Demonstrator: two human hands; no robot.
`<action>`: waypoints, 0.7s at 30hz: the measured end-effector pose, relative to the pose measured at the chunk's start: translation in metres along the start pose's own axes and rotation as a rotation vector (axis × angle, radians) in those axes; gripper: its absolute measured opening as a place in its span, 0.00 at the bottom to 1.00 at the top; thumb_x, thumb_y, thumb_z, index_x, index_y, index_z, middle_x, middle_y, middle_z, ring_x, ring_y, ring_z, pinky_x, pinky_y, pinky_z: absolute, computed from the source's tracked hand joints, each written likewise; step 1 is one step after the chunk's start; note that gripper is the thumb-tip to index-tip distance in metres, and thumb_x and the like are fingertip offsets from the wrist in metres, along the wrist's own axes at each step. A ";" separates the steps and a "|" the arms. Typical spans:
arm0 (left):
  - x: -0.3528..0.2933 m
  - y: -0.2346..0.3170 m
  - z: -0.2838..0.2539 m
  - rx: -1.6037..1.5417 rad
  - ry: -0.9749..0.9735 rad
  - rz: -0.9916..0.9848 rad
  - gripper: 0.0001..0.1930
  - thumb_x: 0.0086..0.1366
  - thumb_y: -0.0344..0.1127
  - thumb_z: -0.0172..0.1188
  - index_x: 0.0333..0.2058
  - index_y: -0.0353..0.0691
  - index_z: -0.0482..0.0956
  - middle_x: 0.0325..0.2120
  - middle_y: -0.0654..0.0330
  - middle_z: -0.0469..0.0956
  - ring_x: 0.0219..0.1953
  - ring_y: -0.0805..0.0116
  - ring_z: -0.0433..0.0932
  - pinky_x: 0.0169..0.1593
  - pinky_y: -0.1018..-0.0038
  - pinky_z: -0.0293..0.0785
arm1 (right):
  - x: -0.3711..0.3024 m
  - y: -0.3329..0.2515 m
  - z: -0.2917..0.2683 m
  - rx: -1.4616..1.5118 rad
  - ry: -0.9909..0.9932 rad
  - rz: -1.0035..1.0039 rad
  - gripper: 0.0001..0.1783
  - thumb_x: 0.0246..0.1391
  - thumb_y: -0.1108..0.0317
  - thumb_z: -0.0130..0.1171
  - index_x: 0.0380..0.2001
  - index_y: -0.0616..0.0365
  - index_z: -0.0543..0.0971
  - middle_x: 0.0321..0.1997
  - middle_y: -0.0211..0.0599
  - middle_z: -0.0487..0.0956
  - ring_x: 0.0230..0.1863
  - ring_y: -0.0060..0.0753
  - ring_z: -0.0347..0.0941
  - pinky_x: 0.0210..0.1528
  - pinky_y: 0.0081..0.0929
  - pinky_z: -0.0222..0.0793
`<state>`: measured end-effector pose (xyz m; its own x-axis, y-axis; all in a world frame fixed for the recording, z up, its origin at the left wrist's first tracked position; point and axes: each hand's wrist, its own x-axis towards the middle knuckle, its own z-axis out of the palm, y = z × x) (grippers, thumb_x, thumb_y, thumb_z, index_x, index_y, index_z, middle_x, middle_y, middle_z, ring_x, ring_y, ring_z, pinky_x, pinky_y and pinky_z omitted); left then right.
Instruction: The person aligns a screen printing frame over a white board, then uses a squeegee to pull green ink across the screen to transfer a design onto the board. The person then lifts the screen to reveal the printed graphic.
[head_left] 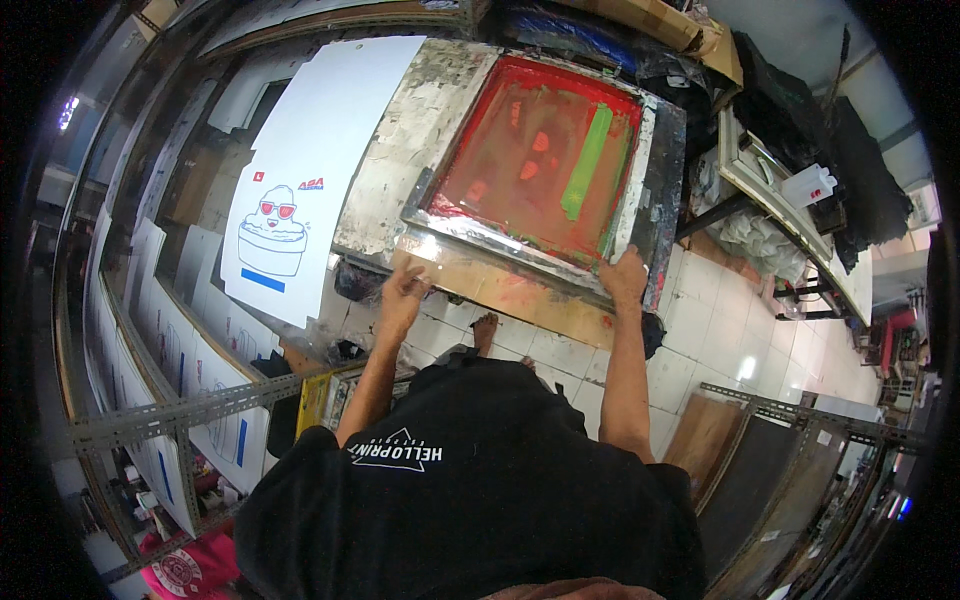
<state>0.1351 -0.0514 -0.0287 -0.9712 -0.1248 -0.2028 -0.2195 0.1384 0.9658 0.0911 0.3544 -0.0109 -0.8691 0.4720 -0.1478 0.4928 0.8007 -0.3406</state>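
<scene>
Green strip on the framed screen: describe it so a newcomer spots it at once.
Start at the stained worktable before the person, then the red framed screen on it. Toward the screen's right side runs the long, narrow strip, the only bright green bar against red and brown.

The person wears a loose black top (480,510) of plain dark fabric, its short black sleeves (672,490) leaving both forearms uncovered down to the bare left hand (404,290) and bare right hand (624,275). Across the chest is a white print (400,453), a thin triangle outline crossed by block lettering with a smaller line of characters, all upside down from this overhead view. Beyond the hem, a foot (485,331) shows uncovered toes.
</scene>
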 end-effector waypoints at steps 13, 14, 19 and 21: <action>-0.042 0.016 0.079 -0.528 -0.323 -0.572 0.39 0.60 0.55 0.62 0.59 0.35 0.57 0.52 0.49 0.71 0.53 0.51 0.72 0.49 0.44 0.72 | -0.116 -0.056 0.043 0.788 -0.372 -0.023 0.30 0.35 0.69 0.72 0.44 0.68 0.74 0.34 0.45 0.81 0.29 0.35 0.80 0.16 0.30 0.74; -0.044 0.022 0.085 -0.556 -0.299 -0.565 0.39 0.59 0.55 0.62 0.59 0.36 0.58 0.52 0.49 0.71 0.54 0.51 0.71 0.50 0.42 0.71 | -0.126 -0.060 0.037 0.857 -0.458 0.040 0.30 0.36 0.68 0.73 0.44 0.67 0.74 0.34 0.44 0.81 0.30 0.35 0.80 0.16 0.30 0.75; -0.047 -0.014 0.074 -0.345 0.083 -0.283 0.41 0.45 0.28 0.74 0.53 0.36 0.54 0.42 0.52 0.72 0.46 0.59 0.73 0.52 0.65 0.69 | -0.137 -0.066 0.041 1.027 -0.734 0.160 0.41 0.39 0.55 0.75 0.52 0.65 0.67 0.45 0.48 0.77 0.37 0.35 0.78 0.19 0.31 0.76; -0.050 0.021 0.061 -0.351 0.059 -0.268 0.38 0.45 0.27 0.72 0.51 0.36 0.56 0.41 0.53 0.72 0.45 0.60 0.73 0.53 0.65 0.68 | -0.124 -0.065 0.037 1.220 -0.593 0.217 0.42 0.42 0.54 0.73 0.54 0.65 0.65 0.48 0.47 0.75 0.39 0.36 0.77 0.26 0.34 0.78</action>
<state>0.1736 0.0180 -0.0079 -0.8754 -0.1678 -0.4533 -0.4080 -0.2466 0.8791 0.1651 0.2301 -0.0045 -0.8199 0.0711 -0.5680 0.5381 -0.2427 -0.8071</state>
